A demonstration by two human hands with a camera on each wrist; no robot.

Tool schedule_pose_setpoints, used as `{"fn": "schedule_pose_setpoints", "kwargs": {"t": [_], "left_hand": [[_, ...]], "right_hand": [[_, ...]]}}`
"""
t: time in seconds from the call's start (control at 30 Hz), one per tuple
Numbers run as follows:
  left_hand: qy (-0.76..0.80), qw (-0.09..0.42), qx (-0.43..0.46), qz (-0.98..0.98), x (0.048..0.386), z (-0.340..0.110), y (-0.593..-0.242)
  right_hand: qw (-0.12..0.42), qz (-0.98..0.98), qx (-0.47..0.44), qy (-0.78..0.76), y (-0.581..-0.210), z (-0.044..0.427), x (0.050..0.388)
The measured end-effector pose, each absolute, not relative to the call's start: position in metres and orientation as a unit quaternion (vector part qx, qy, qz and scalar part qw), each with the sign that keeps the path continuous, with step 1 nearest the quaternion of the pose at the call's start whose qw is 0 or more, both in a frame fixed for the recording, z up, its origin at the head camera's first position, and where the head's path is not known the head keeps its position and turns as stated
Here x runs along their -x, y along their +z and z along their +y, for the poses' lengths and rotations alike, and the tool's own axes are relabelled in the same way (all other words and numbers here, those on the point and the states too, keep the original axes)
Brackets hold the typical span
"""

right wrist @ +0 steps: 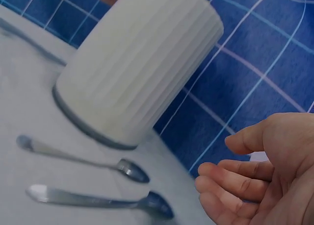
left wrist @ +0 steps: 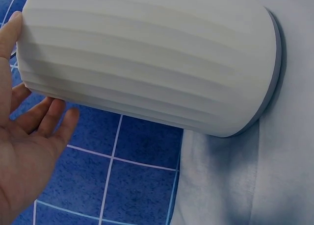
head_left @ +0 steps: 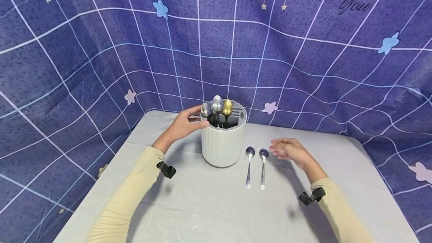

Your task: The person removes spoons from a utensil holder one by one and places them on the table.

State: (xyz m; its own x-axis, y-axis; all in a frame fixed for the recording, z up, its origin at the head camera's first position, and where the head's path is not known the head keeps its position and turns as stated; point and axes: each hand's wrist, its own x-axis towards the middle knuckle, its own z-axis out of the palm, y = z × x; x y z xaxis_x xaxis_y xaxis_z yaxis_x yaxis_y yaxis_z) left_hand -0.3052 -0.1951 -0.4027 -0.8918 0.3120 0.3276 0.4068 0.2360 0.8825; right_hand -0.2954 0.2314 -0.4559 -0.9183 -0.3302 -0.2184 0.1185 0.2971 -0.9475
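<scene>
"So, nearest us, what do we have?"

"Two cream sleeves (head_left: 128, 194) slant inward from the lower corners, a black wrist camera (head_left: 167, 170) strapped on each, over a white-covered table (head_left: 202, 209)."

"And past the wrists?"

"We find two metal teaspoons (head_left: 262, 173) side by side on the cloth, right of the holder, handles toward us, bowls away."

"How does our right hand (head_left: 293, 152) sit?"

"It hangs just beside the right-hand spoon's bowl, palm turned inward, fingers pointing left and loosely bent, thumb apart above them. We see it gripping nothing; the wrist view shows a gap between its fingers and the bowls."

"Our left hand (head_left: 185, 123)?"

"That arm reaches farther forward. Its thumb lies on the near side of the rim, its forefinger round the back, so we have the white ribbed utensil holder (head_left: 222, 145) grasped by its upper left edge; the other fingers spread loosely below."

"Is the holder upright?"

"Yes, standing on the table, with silver spoons (head_left: 217, 103) and a gold spoon (head_left: 228, 107) bowl-up inside."

"Behind it?"

"We face a purple-blue gridded curtain (head_left: 216, 66) with stars."
</scene>
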Motion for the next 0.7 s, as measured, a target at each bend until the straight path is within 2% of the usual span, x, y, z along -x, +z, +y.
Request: {"fn": "schedule_pose_setpoints", "kwargs": {"t": [0.27,0.7], "left_hand": [[-0.568,0.044,0.231,-0.789,0.306,-0.197,-0.404],[-0.575,0.039,0.225,-0.786,0.304,-0.196,-0.403]], "right_hand": [[0.155,0.789,0.108,-0.585,-0.413,0.221,0.295],[0.063,0.807,0.166,-0.563,-0.346,0.183,0.301]]}}
